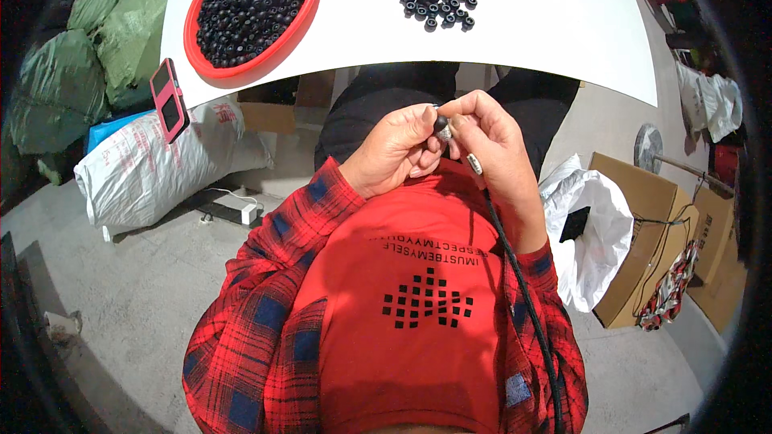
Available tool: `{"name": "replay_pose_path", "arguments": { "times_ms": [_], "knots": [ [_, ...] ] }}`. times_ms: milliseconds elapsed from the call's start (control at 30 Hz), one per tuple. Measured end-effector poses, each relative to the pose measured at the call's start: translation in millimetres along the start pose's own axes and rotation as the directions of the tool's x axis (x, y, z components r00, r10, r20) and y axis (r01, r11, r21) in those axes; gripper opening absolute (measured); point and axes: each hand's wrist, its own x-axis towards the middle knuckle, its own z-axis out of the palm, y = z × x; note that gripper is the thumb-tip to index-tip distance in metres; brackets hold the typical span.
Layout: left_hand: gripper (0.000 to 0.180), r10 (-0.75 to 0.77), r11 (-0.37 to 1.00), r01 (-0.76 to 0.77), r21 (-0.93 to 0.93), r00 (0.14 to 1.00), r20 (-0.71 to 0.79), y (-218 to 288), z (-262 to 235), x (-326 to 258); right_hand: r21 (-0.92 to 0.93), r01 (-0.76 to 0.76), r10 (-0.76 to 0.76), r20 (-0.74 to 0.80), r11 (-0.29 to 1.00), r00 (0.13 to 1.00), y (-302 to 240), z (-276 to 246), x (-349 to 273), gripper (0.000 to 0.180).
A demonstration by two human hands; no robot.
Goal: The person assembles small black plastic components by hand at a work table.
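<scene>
The small black piece (440,124), rounded and matte like a bead, sat pinched in the left hand's (394,149) fingertips, above the lap and short of the white table (547,40). Whether the right hand (500,143), close beside it, clamped anything, I could not tell.
</scene>
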Motion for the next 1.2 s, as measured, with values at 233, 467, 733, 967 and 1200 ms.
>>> {"name": "replay_pose_path", "arguments": {
  "times_ms": [233,467,733,967,1200],
  "knots": [
    [0.031,0.004,1.000,-0.004,0.007,0.999,-0.037,-1,0,2,0.054,-0.042,0.043,-0.016,0.998,0.999,5,-2,3,0.015],
    [0.035,-0.020,1.000,0.020,-0.014,1.000,-0.015,0,-2,2,0.037,-0.077,0.077,-0.004,0.996,0.997,6,-4,4,0.013],
    [0.036,-0.024,1.000,0.025,0.018,0.996,-0.089,-1,1,-2,0.053,-0.040,0.040,-0.007,0.998,0.999,3,3,2,0.012],
    [0.037,0.072,0.975,-0.040,0.220,0.988,-0.138,0,15,0,0.083,-0.060,0.060,0.004,0.995,0.998,4,-3,5,0.013],
    [0.037,0.126,0.944,-0.068,0.323,0.978,-0.163,3,15,2,0.063,-0.141,0.140,0.024,0.988,0.990,-13,-2,6,0.015]
  ]
}}
